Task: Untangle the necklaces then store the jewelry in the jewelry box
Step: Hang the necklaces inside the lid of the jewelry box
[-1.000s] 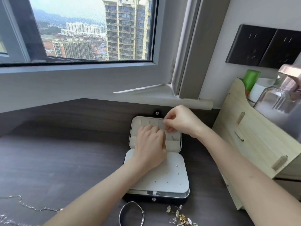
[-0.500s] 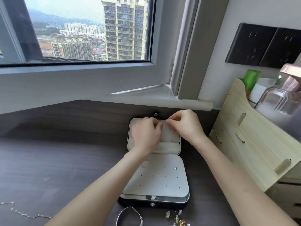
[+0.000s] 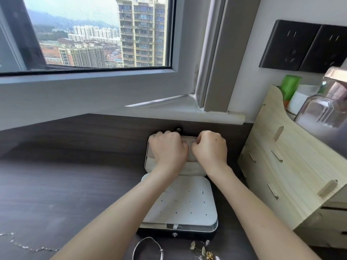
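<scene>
At the far half of the open jewelry box (image 3: 189,205), our left hand (image 3: 169,149) and right hand (image 3: 209,147) sit side by side, fingers curled down onto the cream lining. Honestly we can't tell what they're pinching, if anything, since the fingertips are hidden. The box lies flat on the dark desk (image 3: 65,184). Just in front of it are a silver bangle (image 3: 148,237) and some earrings (image 3: 203,250), with a thin chain (image 3: 37,249) well off to the left. A wooden organizer (image 3: 293,166) stands on the right.
</scene>
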Demonstrator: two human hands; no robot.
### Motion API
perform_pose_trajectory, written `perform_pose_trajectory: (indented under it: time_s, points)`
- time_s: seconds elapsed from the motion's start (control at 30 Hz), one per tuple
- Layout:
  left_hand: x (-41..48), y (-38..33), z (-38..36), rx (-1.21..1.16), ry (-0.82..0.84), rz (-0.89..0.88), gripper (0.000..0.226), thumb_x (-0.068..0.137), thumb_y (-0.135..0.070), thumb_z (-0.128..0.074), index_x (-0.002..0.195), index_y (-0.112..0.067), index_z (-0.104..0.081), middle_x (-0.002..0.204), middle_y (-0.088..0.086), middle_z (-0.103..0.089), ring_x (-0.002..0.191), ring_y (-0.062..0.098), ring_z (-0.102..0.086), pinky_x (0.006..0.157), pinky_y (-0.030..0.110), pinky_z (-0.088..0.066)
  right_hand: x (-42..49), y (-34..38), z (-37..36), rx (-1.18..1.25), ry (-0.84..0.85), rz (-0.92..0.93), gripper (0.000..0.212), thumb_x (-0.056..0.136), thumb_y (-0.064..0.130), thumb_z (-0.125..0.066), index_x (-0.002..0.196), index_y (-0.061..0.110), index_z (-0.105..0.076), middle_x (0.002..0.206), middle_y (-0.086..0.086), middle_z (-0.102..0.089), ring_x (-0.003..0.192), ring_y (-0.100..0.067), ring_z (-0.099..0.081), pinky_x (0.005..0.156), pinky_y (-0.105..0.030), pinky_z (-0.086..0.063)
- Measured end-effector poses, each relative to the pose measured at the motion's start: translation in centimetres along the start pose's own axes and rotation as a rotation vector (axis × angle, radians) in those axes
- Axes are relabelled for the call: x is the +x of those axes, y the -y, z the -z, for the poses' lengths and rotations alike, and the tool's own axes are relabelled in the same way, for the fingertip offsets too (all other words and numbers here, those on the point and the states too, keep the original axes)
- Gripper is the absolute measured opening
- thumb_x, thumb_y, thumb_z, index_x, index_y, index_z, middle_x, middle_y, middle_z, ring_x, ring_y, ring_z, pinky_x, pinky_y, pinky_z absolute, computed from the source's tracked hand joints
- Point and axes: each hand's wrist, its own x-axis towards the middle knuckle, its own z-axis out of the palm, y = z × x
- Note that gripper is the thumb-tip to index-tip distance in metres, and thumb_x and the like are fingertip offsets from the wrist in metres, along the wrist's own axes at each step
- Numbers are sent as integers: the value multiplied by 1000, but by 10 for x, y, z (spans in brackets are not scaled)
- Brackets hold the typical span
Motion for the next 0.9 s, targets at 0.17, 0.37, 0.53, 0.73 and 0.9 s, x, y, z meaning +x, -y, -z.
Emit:
perform_pose_trajectory:
  time_s: [0.17,0.37,0.53,0.73,0.9]
  points:
    - [-16,15,2,77,-103,-173,24,60,-29,-66,45,-16,-53,50,2,-52,49,25,-46,59,30,-23,-7,-9,11,76,133,90,13,85,16,-60,85,9,-71,86,-4,-70,84,-22,-64,68,-25,-48]
    - [-37,28,-2,28,-116,-324,7,58,-21,-55,59,-17,-61,62,1,-52,59,27,-49,64,31,-17,-15,-16,22,172,25,181,22,88,11,-55,103,16,-71,98,1,-71,91,-16,-65,79,-26,-50]
    - [-40,29,-3,84,-55,-346,10,56,-24,-55,55,-15,-57,62,4,-51,59,27,-50,62,35,-15,-21,-24,18,12,-15,105,18,87,13,-54,101,16,-66,92,1,-68,86,-20,-62,66,-27,-45]
    - [-41,26,0,67,-26,-347,6,48,-15,-55,54,-15,-55,61,3,-51,56,27,-50,59,35,-3,-20,-34,11,29,149,-80,17,91,19,-51,85,4,-57,79,-5,-60,74,-26,-57,57,-31,-42]
    - [-50,26,19,52,-77,-380,18,52,-4,-69,61,-14,-58,70,5,-54,66,29,-51,61,34,-15,-39,-35,13,260,-124,64,6,88,12,-56,91,8,-59,65,0,-58,60,-18,-52,58,-31,-38]
